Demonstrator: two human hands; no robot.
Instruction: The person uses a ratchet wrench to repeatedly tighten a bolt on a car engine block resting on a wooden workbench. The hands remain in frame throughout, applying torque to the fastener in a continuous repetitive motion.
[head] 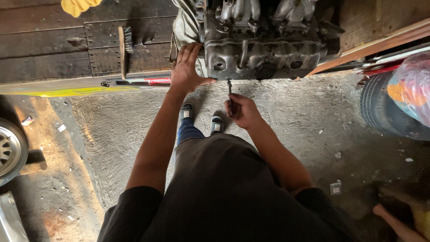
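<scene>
The left hand [187,68] is pressing flat and open, fingers spread, against the end of the greasy cast-metal engine block [260,49] sitting on the dark wooden counter [53,40]. The right hand [241,110] is gripping a slim dark tool [230,92], closed around its handle, tip reaching up under the block's lumpy, pitted edge. Bracing firmly is probably helping; keeping the tool straight should prevent slipping.
</scene>
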